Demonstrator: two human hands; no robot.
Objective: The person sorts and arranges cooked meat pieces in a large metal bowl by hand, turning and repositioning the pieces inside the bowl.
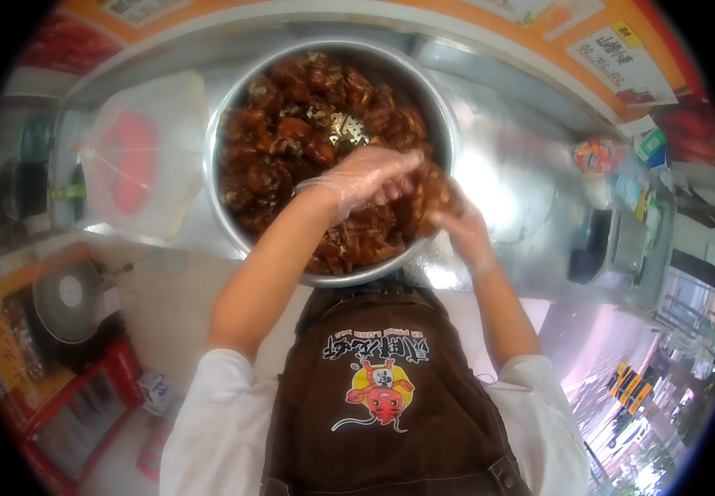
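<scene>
Stainless-steel bench (506, 107), seen from above in the head view. Large round metal basin (451, 136) sits mid-bench, its near rim at the near edge; contents: brown glazed pieces (266, 169), heaped around the sides, with a perforated metal patch (347, 127) exposed just beyond the left hand (366, 178). Both hands in clear plastic gloves. Right hand (461, 223): at the basin's right rim, fingers grasping one brown glazed piece (425, 202), which is held over the right part of the basin. Left hand: above the basin's contents, fingers bent toward that same piece; cannot tell whether they grip it or only lie against it. Toward the bench's left end: whitish translucent sheet (180, 124) with a pinkish-red patch (130, 161), whether on or under it unclear. Toward the right end: red-and-orange packet (595, 155) near the far right corner, green-and-white box (649, 145) beyond it; metal container (624, 244) nearer the near right corner. Price sign (622, 64) on the orange panel past the far edge. Brown apron (308, 413) with a red cartoon print (382, 397) faces the near edge.
</scene>
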